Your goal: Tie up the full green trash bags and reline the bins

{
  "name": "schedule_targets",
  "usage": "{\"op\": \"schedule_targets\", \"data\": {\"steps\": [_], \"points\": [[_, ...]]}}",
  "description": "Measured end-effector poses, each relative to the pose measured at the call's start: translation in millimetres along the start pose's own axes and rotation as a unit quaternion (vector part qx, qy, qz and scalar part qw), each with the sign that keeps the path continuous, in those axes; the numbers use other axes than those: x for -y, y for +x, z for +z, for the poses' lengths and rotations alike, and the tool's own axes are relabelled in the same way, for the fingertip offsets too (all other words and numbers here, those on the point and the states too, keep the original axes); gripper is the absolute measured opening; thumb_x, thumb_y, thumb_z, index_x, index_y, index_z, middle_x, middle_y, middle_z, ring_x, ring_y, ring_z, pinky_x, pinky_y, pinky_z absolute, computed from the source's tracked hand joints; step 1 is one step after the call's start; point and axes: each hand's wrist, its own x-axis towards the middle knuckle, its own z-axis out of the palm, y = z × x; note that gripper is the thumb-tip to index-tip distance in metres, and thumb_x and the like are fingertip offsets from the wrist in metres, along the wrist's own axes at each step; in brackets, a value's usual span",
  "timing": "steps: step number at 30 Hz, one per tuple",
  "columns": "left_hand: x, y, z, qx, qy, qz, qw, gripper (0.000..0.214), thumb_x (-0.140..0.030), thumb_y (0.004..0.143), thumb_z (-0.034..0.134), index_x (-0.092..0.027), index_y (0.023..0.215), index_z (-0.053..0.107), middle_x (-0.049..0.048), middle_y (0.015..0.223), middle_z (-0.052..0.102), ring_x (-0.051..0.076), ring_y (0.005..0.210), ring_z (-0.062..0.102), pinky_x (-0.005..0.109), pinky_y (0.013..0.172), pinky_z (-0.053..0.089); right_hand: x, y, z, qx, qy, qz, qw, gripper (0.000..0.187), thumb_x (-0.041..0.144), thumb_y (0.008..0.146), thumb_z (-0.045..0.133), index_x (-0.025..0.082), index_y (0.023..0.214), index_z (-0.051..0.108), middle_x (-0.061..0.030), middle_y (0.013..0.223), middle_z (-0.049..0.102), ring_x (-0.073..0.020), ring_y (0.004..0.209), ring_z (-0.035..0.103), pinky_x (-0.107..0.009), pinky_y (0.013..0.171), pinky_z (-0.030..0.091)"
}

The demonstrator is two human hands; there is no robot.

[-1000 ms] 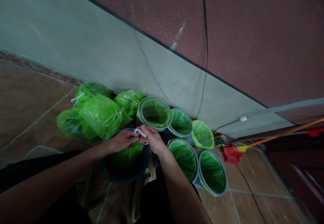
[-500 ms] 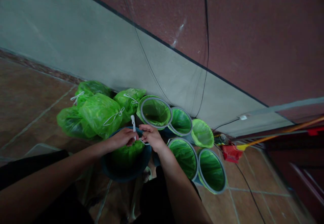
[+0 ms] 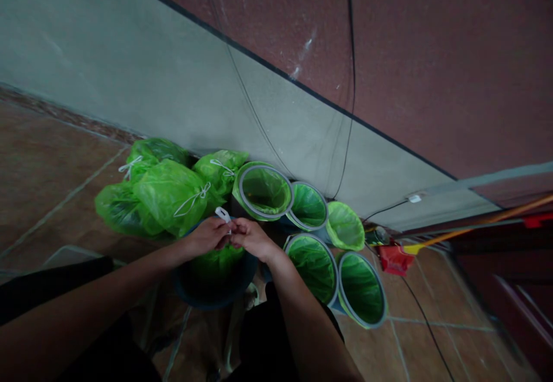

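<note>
1. Tied green bags (image 3: 168,197) lie heaped on the floor at left, beside the wall.
2. Our left hand (image 3: 206,237) pinches the white tie (image 3: 223,215), fingers pressed together on it.
3. Our right hand (image 3: 253,239) pinches the same tie, touching the left hand, just above the green bag (image 3: 216,265) sitting in the dark bin (image 3: 203,297).
4. Green-lined bins (image 3: 264,192) stand open at right.

Head-worn view, downward, near floor

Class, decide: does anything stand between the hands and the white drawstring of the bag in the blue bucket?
Nothing visible does: left hand and right hand both grip the drawstring, above the bag in the bucket.
</note>
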Motion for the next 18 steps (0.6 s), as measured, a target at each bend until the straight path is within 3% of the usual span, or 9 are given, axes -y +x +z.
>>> {"op": "schedule_targets", "data": {"steps": [5, 9, 14, 18], "points": [[3, -2, 0.7, -0.035, 0.038, 0.038, 0.998, 0.039, -0.05, 0.087, 0.044, -0.021, 0.063, 0.055, -0.0025, 0.046, 0.052, 0.012, 0.043, 0.049, 0.024, 0.048, 0.037, -10, 6, 8, -0.048, 0.012, -0.005, 0.999, 0.02, 0.014, 0.066, 0.067, 0.019, 0.085, 0.066, 0.0045, 0.067, 0.066, -0.0117, 0.062, 0.06, -0.022, 0.06, 0.046], [10, -1, 0.7, -0.072, 0.037, 0.048, 0.996, 0.038, -0.05, 0.086, 0.048, -0.021, 0.065, 0.06, -0.0031, 0.045, 0.052, 0.011, 0.041, 0.048, 0.023, 0.046, 0.036, -20, 11, 15, -0.106, 0.025, -0.032, 0.994, 0.03, 0.017, 0.066, 0.069, 0.019, 0.095, 0.068, 0.0042, 0.068, 0.067, -0.0128, 0.061, 0.06, -0.024, 0.06, 0.047], [8, 0, 4.6, -0.112, -0.019, -0.002, 0.993, 0.037, -0.05, 0.083, 0.053, -0.021, 0.065, 0.065, -0.0022, 0.044, 0.053, 0.012, 0.039, 0.048, 0.023, 0.043, 0.034, -24, 16, 19, -0.144, -0.011, -0.047, 0.988, 0.041, 0.016, 0.07, 0.064, 0.018, 0.111, 0.064, 0.0053, 0.065, 0.065, -0.0134, 0.058, 0.059, -0.027, 0.063, 0.049], [5, -2, 8.4, -0.146, -0.125, -0.081, 0.978, 0.038, -0.055, 0.077, 0.06, -0.019, 0.067, 0.065, -0.0029, 0.044, 0.051, 0.011, 0.039, 0.046, 0.023, 0.041, 0.031, -15, 8, 21, -0.162, -0.166, -0.108, 0.967, 0.051, 0.014, 0.077, 0.057, 0.019, 0.128, 0.056, 0.0041, 0.072, 0.067, -0.0156, 0.069, 0.064, -0.03, 0.076, 0.051]]}}
